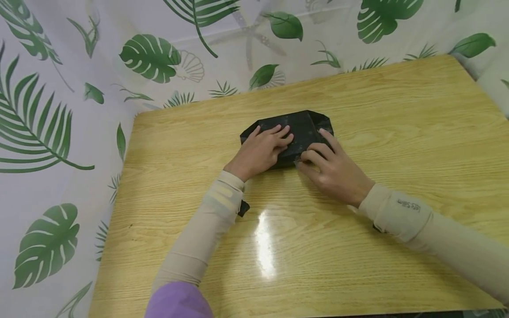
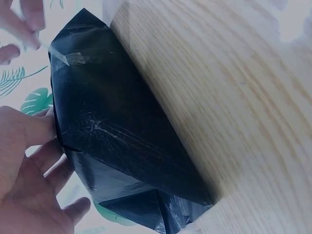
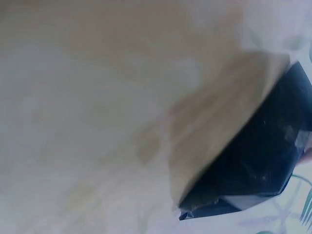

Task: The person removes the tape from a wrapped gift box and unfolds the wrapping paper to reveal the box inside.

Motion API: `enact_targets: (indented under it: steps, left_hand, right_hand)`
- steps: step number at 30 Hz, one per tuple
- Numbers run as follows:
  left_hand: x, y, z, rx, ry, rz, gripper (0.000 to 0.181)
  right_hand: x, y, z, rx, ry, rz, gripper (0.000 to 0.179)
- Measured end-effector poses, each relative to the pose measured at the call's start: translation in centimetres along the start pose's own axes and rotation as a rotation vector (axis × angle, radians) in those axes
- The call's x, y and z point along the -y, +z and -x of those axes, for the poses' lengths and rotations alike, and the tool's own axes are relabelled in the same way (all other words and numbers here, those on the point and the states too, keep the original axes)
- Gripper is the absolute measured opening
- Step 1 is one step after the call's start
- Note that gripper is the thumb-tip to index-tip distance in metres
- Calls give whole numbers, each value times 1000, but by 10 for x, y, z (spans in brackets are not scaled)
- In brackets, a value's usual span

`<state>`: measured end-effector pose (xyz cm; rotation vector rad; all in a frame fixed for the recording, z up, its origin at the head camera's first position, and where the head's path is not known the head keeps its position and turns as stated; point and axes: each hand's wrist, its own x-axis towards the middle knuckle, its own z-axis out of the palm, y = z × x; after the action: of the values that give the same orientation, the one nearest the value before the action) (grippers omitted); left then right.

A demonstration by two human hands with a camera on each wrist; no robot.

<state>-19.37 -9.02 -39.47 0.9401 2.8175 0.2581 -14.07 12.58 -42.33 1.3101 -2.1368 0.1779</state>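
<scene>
A black wrapped package (image 1: pixel 296 121) with folded, angled ends lies on the table. My left hand (image 1: pixel 260 152) rests on its top with the fingers spread. At the package's near right corner is my right hand (image 1: pixel 332 174), its thumb and fingers pinching a strip of clear tape. In the left wrist view, the tape (image 2: pixel 75 59) runs from the pinching fingers onto the black side, which is creased and scuffed. The right wrist view shows one folded end of the package (image 3: pixel 258 151); most of the right hand is outside that view.
The package sits toward the back of a wood-grain table (image 1: pixel 179 154). A white curtain with green leaf prints (image 1: pixel 151 57) hangs behind and along the left side. A small black piece (image 1: pixel 243 208) shows beside the left wrist.
</scene>
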Motion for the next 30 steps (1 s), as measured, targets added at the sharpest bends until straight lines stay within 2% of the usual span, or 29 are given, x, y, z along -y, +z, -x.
enact_targets:
  steps: [4,8,10,14,16,17,19,22,25,27,30]
  left_hand:
    - [2,1,0,7,4,10,40]
    - [4,0,-2,-14,33,96,40]
    - [6,1,-2,-68,62,177,38]
    - [14,4,0,-257,103,348,31]
    - [19,3,5,-348,85,399,30]
    - [22,1,7,-381,67,422,29]
    - [25,-3,14,-420,24,447,29]
    - [30,-4,23,-433,-14,451,29]
    - [32,-2,32,-417,-29,434,28]
    - [32,0,36,-382,-28,412,31]
    - [28,4,39,-291,-31,334,46]
  right_hand:
    - [-7,-4,-7,-37,53,-35,16]
    - [-10,-6,-11,-43,75,-81,14]
    - [-9,-8,-10,-19,82,-124,11]
    - [-7,-8,-5,34,89,-229,11]
    - [-7,-8,-2,64,92,-276,7]
    - [-7,-7,-2,81,92,-291,10]
    - [-7,-7,0,136,94,-318,28]
    - [-5,-5,3,216,88,-342,35]
    - [-2,-3,6,266,83,-367,25]
    - [-1,-2,7,268,78,-367,13]
    - [-1,-3,7,236,76,-370,12]
